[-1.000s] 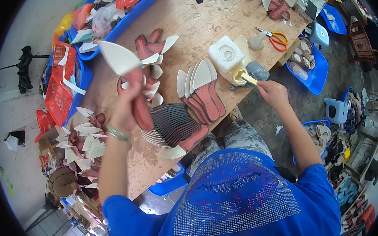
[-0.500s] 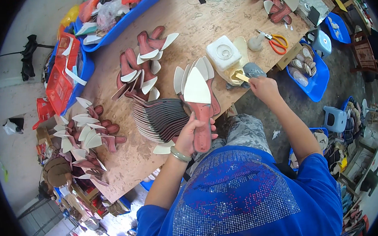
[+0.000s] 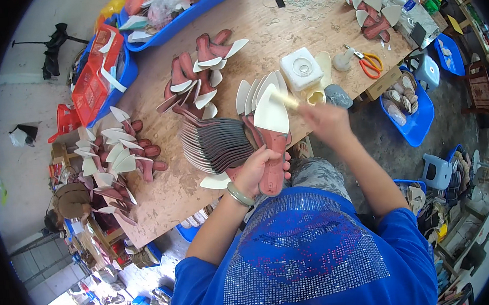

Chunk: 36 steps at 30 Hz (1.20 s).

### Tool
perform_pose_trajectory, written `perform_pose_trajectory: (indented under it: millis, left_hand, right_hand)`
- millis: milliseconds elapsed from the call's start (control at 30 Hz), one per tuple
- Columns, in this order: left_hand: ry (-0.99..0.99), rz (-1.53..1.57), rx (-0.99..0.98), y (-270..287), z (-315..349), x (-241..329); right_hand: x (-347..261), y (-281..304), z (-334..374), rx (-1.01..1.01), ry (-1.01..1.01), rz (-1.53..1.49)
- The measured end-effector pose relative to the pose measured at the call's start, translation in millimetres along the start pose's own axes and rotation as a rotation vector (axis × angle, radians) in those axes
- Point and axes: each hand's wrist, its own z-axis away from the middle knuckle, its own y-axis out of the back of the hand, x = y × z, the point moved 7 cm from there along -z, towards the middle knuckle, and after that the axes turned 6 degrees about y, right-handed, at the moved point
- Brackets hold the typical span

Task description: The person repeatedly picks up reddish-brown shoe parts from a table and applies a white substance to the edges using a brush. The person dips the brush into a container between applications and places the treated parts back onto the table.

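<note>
Pale brush [image 3: 287, 99] is now lifted from the pot [image 3: 316, 97], clasped by the right grip [image 3: 327, 123], so dipping looks done. Red-and-white insole [image 3: 272, 130] is held in the left grip [image 3: 261, 168], near side of the desk [image 3: 168, 200].

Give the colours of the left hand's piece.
The piece in the left hand is cream at its tip, reddish below; head view.
</note>
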Motion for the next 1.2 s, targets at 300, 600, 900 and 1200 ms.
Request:
perform_pose_trajectory:
  millis: [300,600,900,1200]
  left_hand:
    - [-0.054,0.069,-0.005,5.2,30.2,3.0]
    - [-0.148,0.024,0.072,22.2,53.4,16.6]
    - [-0.959,-1.260,1.008,54.8,95.0,52.2]
    - [-1.100,-1.294,0.947,46.7,94.6,55.6]
  right_hand:
    - [-78.4,-4.9,-11.9,-0.072,0.364,-0.121]
    - [37.3,4.8,-34.6,0.225,-0.150,-0.134]
    - [-13.8,48.0,14.6,0.047,-0.298,-0.574]
    - [-78.7,55.1,12.4,-0.065,0.002,-0.348]
